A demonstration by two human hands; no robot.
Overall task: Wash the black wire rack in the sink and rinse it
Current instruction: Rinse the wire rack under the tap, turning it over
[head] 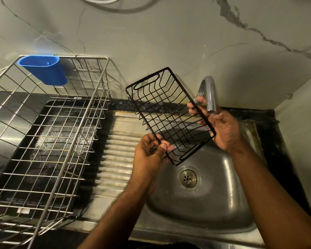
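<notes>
From the head view, you hold the black wire rack [170, 115] in the air over the sink [205, 203], tilted, with its far end toward eleven o'clock and its near end above the bowl. Your left hand [151, 151] has its grip clamped on the rack's long left rim, thumb on top and fingers curled beneath. Your right hand [223, 128] has its grip closed round the long right rim, fingertips [193, 106] showing through the wires. The tap spout [209, 92] rises just beside your right hand at one o'clock of the rack; whether water runs from it cannot be told. The drain [188, 178] lies at six o'clock of the rack, in the bottom of the bowl. The ribbed draining board [115, 159] sits at nine o'clock of the bowl. Further toward nine o'clock, a large silver wire basket [48, 133] stands over a black tray [34, 146] on the desk, with a blue plastic cup [45, 69] hung on its far rim.
</notes>
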